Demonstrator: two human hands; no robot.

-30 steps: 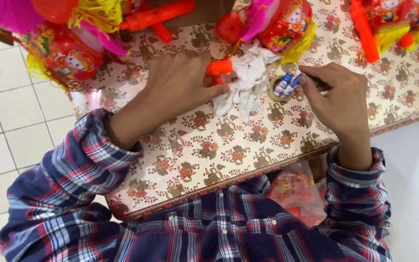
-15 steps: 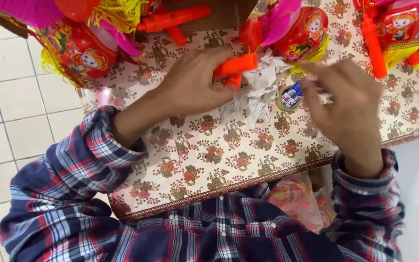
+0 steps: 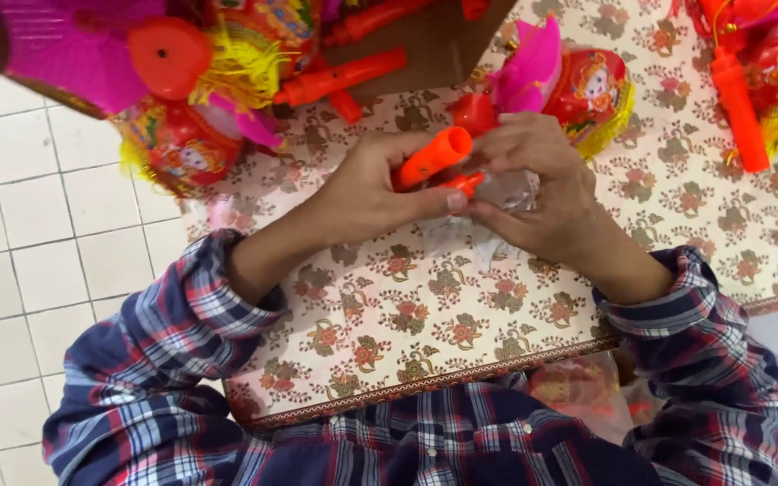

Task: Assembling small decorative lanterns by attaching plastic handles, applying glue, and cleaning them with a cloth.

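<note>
Head view, near to far. Closest: plaid shirt sleeves, both forearms over a table (image 3: 425, 315) covered in a floral-patterned cloth; a clear bag with red items (image 3: 587, 391) sits below the table edge by the torso.

Mid: both hands meet at table centre. Left hand (image 3: 366, 193) has its fingers curled round an orange plastic tube (image 3: 434, 157), thumb pressed along the underside, tip at the lower end. Tube's long axis runs diagonally, lower end toward the right hand, open end up and away, pointing at the far side. Right hand (image 3: 542, 193) is cupped over crumpled clear wrapping (image 3: 502, 193), fingers bent together and closing on it; exact pinch point hidden under the knuckles, cannot tell what the fingertips grip. Tube lies between the two hands, inside the left fingers, touching or just beside the right fingertips. Left hand is the one carrying it.

Far: red lantern toy with pink fin (image 3: 578, 85) just beyond the right hand. More lantern toys with yellow fringe (image 3: 191, 135) at far left, another orange tube (image 3: 339, 79) beside a brown box (image 3: 434, 40), further red-orange toys (image 3: 758, 81) far right. White floor tiles (image 3: 38, 225) left.
</note>
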